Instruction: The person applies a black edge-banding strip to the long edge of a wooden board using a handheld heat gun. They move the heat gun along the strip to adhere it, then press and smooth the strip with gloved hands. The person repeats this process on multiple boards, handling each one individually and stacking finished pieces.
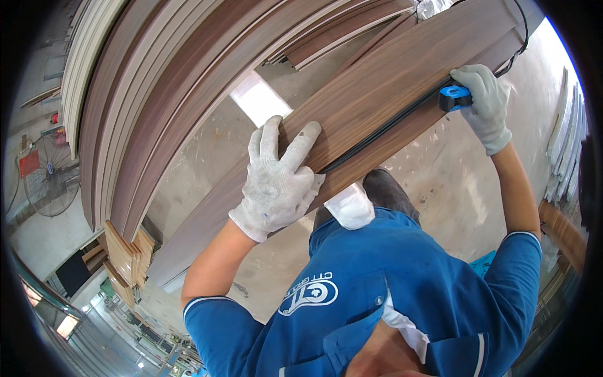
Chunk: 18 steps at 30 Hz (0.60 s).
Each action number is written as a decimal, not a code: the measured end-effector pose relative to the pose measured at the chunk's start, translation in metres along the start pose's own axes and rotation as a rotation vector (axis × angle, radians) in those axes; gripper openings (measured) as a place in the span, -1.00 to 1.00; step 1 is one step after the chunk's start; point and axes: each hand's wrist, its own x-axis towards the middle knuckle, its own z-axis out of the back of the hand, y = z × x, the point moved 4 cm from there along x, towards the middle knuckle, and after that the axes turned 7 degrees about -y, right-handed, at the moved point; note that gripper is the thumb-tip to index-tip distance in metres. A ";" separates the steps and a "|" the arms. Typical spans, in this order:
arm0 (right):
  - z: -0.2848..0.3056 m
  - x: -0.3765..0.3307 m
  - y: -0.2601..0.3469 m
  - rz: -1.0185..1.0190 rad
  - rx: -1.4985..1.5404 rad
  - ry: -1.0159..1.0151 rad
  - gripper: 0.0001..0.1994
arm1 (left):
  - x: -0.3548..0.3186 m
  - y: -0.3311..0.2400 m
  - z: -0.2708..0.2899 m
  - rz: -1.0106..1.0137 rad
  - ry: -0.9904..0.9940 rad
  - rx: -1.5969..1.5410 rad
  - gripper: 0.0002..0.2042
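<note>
A long brown wood-grain board (pixel 377 88) runs diagonally in front of my body. Along its near side lies a black strip (pixel 383 130), which trails off in a loop past the far right end. My left hand (pixel 276 179), in a whitish work glove, rests on the board with its fingers spread, close to the strip's lower end. Further up, my gloved right hand (pixel 487 110) is closed round a blue-and-black hand tool (pixel 455 98) at the board's near edge, with the strip passing by its fingers. The tool's exact kind is partly hidden by that hand.
Stacks of long brown and cream panels (pixel 182 81) curve across the upper left. A standing fan (pixel 51 173) is at the far left, near some light wooden boards (pixel 129 254). Wrapped long pieces (pixel 565 144) lie on the right. The concrete floor (pixel 452 179) shows below the board.
</note>
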 end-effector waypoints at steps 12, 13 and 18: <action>0.016 0.011 -0.009 0.078 0.017 0.213 -0.66 | 0.014 -0.003 0.001 -0.029 0.012 0.001 -0.66; 0.014 0.011 -0.007 0.054 0.025 0.232 -0.66 | 0.014 -0.003 0.000 -0.014 0.041 0.009 -0.66; 0.011 0.011 -0.006 0.046 0.040 0.176 -0.67 | 0.034 -0.007 -0.010 -0.026 0.031 0.018 -0.67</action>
